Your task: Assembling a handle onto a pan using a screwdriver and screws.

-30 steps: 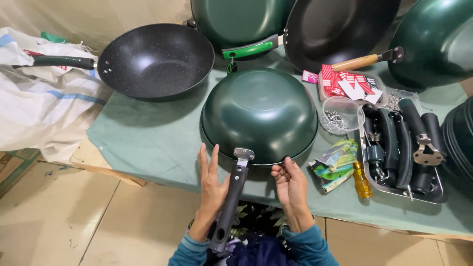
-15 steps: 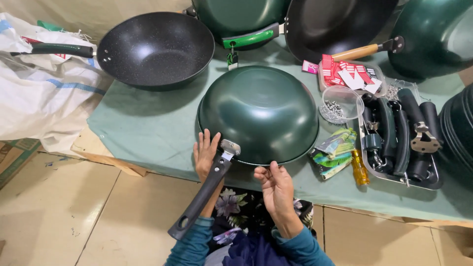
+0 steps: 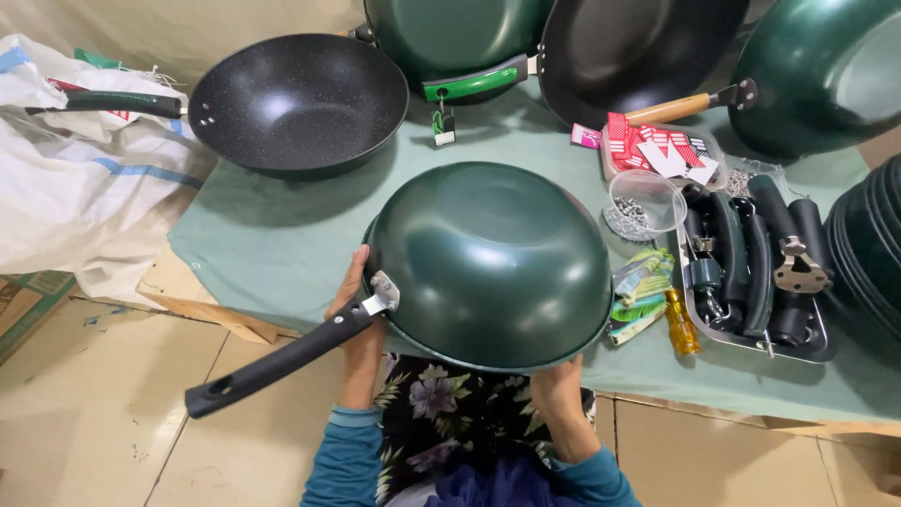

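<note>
Holding an upturned dark green wok (image 3: pixel 488 263) at the near edge of the table (image 3: pixel 272 253), we have one head view to go by. Our left hand (image 3: pixel 355 302) is closed on the wok's rim beside the metal bracket (image 3: pixel 383 294) where the black handle (image 3: pixel 282 361) joins, the handle slanting out to the near left over the floor. Our right hand (image 3: pixel 556 390) clasps the near rim from underneath, its fingers tucked under the edge, so both hands are clamped on the wok. The step in hand looks like turning or lifting the pan with its handle fitted on; the bracket sits flush against the rim, though we cannot tell whether its fastening is tight. To the far left lies a speckled black wok (image 3: pixel 300 99) with a green handle, and further pans crowd the far edge. To the right sit a clear cup of small screws (image 3: pixel 643 202), a metal tray of spare black handles (image 3: pixel 751 263), and a yellow-handled screwdriver (image 3: pixel 682 324) just beside the wok's rim. We judge any next move calls for an even two-handed hold, keeping the long handle clear of the tray and cup.
</note>
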